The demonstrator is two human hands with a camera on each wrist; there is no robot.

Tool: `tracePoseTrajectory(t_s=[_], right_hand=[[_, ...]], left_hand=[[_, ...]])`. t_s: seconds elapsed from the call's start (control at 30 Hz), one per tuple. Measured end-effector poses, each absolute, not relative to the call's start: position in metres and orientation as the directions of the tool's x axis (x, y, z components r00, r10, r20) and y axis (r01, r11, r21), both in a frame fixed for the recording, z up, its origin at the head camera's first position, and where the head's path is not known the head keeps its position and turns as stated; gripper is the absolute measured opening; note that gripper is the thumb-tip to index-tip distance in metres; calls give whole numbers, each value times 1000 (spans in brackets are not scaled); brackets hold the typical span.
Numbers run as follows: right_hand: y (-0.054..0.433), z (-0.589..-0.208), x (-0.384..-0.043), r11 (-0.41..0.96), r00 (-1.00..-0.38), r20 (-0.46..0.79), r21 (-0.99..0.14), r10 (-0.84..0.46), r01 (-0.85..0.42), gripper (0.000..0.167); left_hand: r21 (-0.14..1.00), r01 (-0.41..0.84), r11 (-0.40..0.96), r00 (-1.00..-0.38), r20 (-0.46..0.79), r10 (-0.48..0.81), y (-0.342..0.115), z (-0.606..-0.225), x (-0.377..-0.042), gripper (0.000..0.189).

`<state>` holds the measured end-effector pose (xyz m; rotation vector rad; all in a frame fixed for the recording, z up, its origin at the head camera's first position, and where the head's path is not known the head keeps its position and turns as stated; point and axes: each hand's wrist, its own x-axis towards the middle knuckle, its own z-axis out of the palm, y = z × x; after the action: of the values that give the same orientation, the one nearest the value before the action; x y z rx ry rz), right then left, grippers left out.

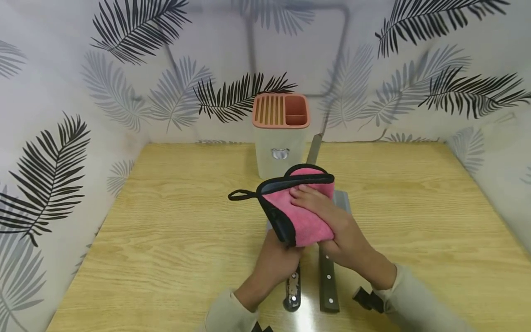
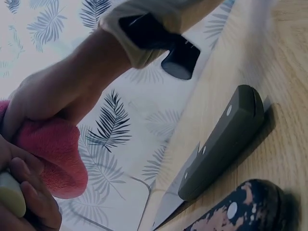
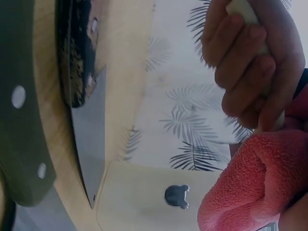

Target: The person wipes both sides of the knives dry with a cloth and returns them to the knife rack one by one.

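Head view centres on the pink plush cloth with black edging [image 1: 313, 226], held above the pale wood-grain tabletop [image 1: 166, 221], its black loop [image 1: 242, 195] pointing to 9 o'clock. From 4 o'clock comes the right hand [image 1: 335, 220], clasping the cloth with its fingers across the top; its thumb is hidden there. At 7 o'clock the left hand [image 1: 279, 260] has its fingers curled round a pale cream handle [image 3: 245, 10], clear only in the wrist views; whatever joins it runs into the cloth, unseen.

Below, at 6 o'clock, lies a worn black riveted handle [image 1: 292, 288], and at 5 o'clock an olive-green riveted handle [image 1: 329, 281]. Grey metal [image 1: 342, 202] peeks out at 3 o'clock, mostly covered. Toward 12 o'clock stands a cream knife block with a slotted orange top [image 1: 269, 138], its base partly masked by the cloth; a narrow blade [image 1: 314, 150] shows just beside it. Both sleeves are cut off at the bottom edge.
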<state>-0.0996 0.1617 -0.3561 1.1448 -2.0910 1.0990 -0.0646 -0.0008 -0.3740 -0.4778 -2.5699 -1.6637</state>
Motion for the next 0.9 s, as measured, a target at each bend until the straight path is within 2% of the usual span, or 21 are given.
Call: tracePoseTrajectory(t_s=[0.07,0.2,0.3,0.43,0.57,0.63,0.73,0.8,0.9], right_hand=[[165,-353,-105,323,-529,741,-423,-415,-846,64],[173,-345,-116,339,-580,738,-478,-345,-810,70],[180,-339,-126,350,-606,744,-508,-282,-787,69],[190,-332,-139,371,-652,739,-566,-167,-736,58],[199,-326,-144,341,-722,690,-693,55,-636,36],[201,-322,-142,308,-710,679,-727,188,-613,31],[200,-314,-134,311,-629,718,-696,299,-646,23],[195,-309,-126,316,-576,766,-643,286,-698,24],[185,-308,-115,342,-510,842,-538,175,-770,24]], left_hand=[[904,252,345,-955,174,240,1,-373,-65,11],[924,208,322,-956,121,269,4,-373,-60,22],[948,165,274,-953,82,292,5,-373,-55,21],[969,93,231,-943,11,332,6,-373,-51,23],[972,65,225,-923,-27,385,4,-374,-50,22],[974,54,221,-912,-42,407,4,-375,-50,22],[978,26,205,-902,-66,426,3,-375,-53,23],[983,7,185,-899,-75,432,3,-373,-55,22],[988,7,154,-896,-63,440,4,-369,-58,21]])
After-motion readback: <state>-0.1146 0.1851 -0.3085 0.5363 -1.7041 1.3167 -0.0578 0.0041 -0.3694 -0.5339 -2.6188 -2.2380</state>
